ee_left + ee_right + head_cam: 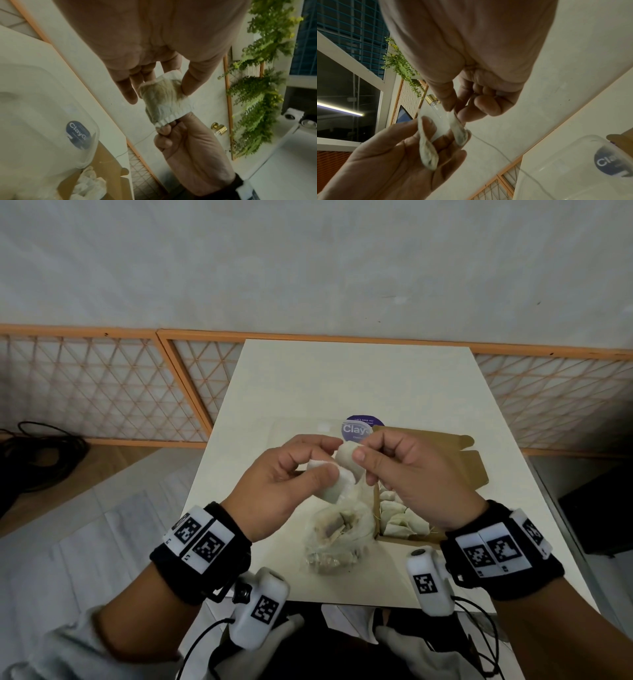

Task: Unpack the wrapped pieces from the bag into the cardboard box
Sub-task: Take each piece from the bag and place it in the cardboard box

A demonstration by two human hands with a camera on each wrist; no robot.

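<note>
Both hands up over the middle of the white table (342, 378), working two wrapped pieces between them. My left hand (284, 487) pinches one white sachet (337, 491) between thumb and fingers; on the right wrist feed it sits edge-on against those fingers (428, 152). My right hand (414, 477) pinches the second sachet (349, 458) by its crimped top edge between thumb and forefinger, other fingers curled in; on the left wrist feed that piece (164, 100) hangs between both hands, a thin thread (142, 140) trailing from it. The two pieces touch or nearly touch, I cannot tell which. Below the hands the clear plastic bag (334, 537) lies slumped on the table with more pieces inside. Just right of it the cardboard box (476, 470) stands open, flaps out, several sachets (397, 517) already in it. Behind the hands a clear lid with a purple round sticker (356, 428) lies flat
</note>
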